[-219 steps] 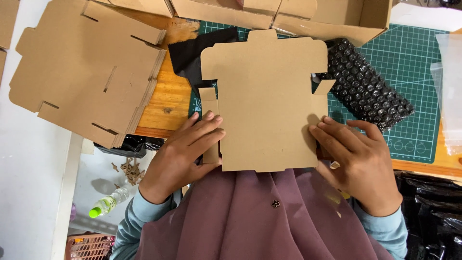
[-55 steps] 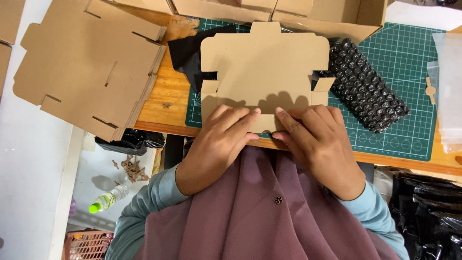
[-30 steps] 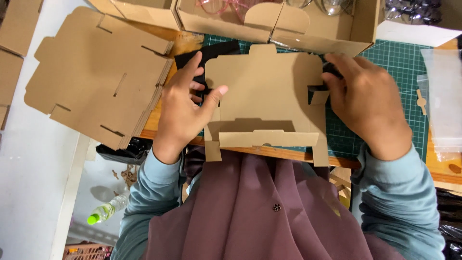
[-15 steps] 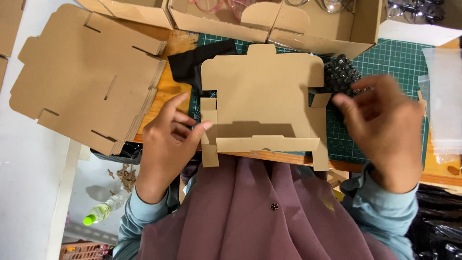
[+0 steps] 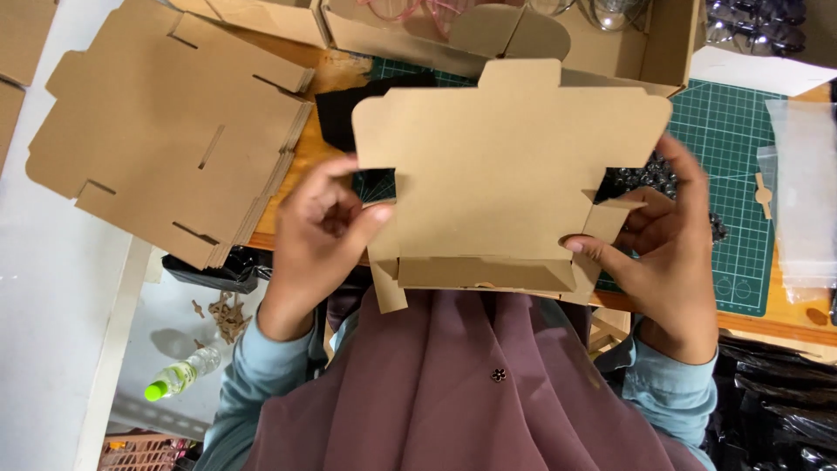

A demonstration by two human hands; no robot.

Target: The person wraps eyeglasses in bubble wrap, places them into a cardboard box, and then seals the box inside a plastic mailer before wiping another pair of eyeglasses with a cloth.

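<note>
cardboard box blank (image 5: 501, 166) | left hand (image 5: 327, 231) fingers pinch left flap; right hand (image 5: 667, 249) fingers grip right flap

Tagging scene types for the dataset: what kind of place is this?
Likely a small packing or craft workbench: a stack of flat die-cut cardboard blanks, a green cutting mat, black bubble wrap, and both hands folding a cardboard box blank.

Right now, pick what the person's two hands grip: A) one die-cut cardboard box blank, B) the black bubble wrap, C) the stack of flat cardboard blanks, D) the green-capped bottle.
A: the left hand and right hand pinch opposite side edges of the die-cut cardboard box blank, raised above the green cutting mat.
</note>
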